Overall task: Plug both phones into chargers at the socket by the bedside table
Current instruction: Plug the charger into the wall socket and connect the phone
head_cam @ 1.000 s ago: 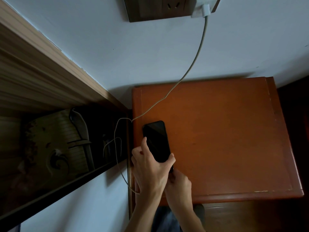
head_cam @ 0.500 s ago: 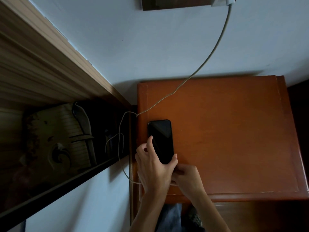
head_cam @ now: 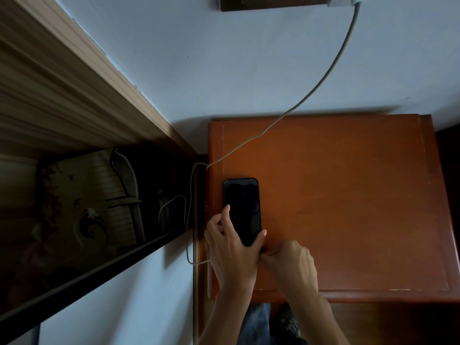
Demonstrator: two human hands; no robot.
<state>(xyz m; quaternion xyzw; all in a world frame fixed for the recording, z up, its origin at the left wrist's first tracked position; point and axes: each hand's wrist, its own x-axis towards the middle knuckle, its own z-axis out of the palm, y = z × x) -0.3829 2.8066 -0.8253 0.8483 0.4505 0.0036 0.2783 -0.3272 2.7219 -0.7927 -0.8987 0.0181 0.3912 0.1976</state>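
Observation:
A black phone (head_cam: 242,207) with a dark screen lies near the left edge of the red-brown bedside table (head_cam: 348,195). My left hand (head_cam: 232,247) grips its lower end, thumb on one side and fingers on the other. My right hand (head_cam: 288,260) is closed at the phone's bottom edge; what it pinches is hidden. A pale charger cable (head_cam: 331,68) runs from a white plug (head_cam: 348,0) in the wall socket (head_cam: 271,2) across the table, loops off the left edge and comes back under my left hand. Only one phone is in view.
A wooden bed frame (head_cam: 74,95) runs along the left, with a dark gap and patterned bedding (head_cam: 84,207) below it. The grey-white wall (head_cam: 224,58) lies behind the table. My legs and a shoe (head_cam: 286,322) show under the table's front edge.
The view has shifted slightly, so the table and phone sit further right. Both hands have stayed at the phone's lower end, the right hand moving a little to the right.

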